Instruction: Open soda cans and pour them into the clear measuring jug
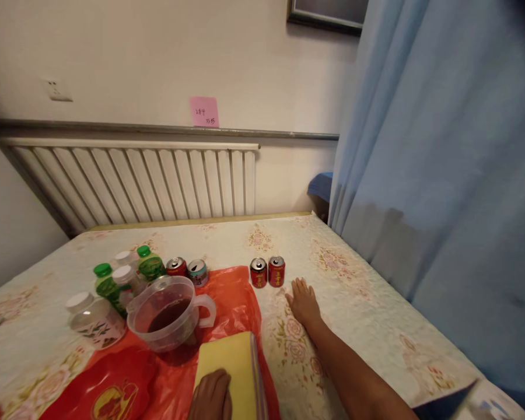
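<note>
My left hand (210,396) rests palm down on a folded yellow cloth (234,356) with a striped edge. My right hand (305,302) lies flat on the flowered tablecloth (363,318), fingers apart, holding nothing. Just beyond its fingertips, slightly to the left, stand two red drink cans side by side, a nearer-left can (258,273) and a right can (276,271). Left of the yellow cloth, a clear plastic jug (142,324) with a handle holds dark brown liquid. Both jug and cloth are on a red plastic sheet (240,303).
A red tray (76,388) lies at the front left. Behind the jug stand green-capped bottles (151,265), white-capped bottles (98,324), another red can (175,266) and a pale blue can (198,273). A blue curtain (437,192) hangs along the right; a radiator (157,181) backs the table.
</note>
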Tool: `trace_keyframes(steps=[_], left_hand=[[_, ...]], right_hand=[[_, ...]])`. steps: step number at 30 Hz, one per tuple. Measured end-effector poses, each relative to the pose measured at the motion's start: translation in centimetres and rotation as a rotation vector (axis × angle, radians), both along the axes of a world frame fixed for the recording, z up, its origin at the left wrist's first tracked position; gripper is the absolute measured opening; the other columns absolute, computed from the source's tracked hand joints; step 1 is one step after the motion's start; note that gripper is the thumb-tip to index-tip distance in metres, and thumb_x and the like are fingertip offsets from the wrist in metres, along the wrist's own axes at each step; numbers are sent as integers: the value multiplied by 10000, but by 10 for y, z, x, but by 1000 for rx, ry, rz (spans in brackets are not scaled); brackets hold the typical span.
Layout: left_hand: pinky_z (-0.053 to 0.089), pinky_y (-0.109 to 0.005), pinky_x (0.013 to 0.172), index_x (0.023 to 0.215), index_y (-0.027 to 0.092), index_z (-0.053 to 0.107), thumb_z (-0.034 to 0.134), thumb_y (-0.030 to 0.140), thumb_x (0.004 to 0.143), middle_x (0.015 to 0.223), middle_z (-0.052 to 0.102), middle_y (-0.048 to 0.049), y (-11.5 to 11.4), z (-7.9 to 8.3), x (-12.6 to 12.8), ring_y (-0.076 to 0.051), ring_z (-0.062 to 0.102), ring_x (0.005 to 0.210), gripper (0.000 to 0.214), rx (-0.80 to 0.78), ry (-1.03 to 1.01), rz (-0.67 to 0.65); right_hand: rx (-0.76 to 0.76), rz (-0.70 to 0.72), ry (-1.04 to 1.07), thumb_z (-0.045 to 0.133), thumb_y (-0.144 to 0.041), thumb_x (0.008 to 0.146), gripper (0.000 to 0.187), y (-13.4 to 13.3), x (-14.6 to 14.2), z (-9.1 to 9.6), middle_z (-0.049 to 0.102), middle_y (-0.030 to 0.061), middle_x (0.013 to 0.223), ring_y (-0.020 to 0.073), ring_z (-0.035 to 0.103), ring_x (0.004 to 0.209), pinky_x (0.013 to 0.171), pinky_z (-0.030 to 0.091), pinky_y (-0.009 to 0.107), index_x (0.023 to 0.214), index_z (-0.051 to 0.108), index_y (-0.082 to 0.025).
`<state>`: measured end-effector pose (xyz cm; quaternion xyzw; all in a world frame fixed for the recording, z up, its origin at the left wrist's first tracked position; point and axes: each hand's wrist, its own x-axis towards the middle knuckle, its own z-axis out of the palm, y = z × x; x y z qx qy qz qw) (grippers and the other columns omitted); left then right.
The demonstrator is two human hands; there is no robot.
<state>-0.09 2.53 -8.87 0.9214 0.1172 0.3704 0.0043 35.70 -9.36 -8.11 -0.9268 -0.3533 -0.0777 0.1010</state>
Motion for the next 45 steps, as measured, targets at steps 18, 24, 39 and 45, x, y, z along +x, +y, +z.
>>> trace_keyframes(steps=[18,24,39,45], left_hand=[[539,-409,911,1092,221,615,468,238,924,1079,691,-60,-5,3,0,-236,646,1033,224,-183,119,35],[520,-419,937,1092,212,603,457,213,923,1069,686,-64,-7,7,-1,-236,639,1032,223,-192,131,27],[513,-409,924,1081,216,595,449,171,924,1047,668,-51,-8,6,-1,-224,625,1007,219,-195,110,31],[511,-416,931,1075,217,586,448,171,922,1052,667,-57,-9,4,-1,-229,624,1010,211,-186,105,29]], right_hand=[[4,10,32,297,-484,996,613,-53,-58,12,327,135,1588,292,255,1477,1183,153,478,1473,418,-119],[12,10,41,250,-483,1006,612,-69,-81,11,323,128,1591,281,249,1481,1193,135,470,1477,418,-129],[16,47,60,283,-458,1000,594,-88,-127,8,332,95,1589,297,246,1485,1202,166,471,1494,404,-152],[20,64,75,316,-493,987,611,-89,-138,4,312,68,1596,288,232,1491,1209,165,463,1503,393,-174]])
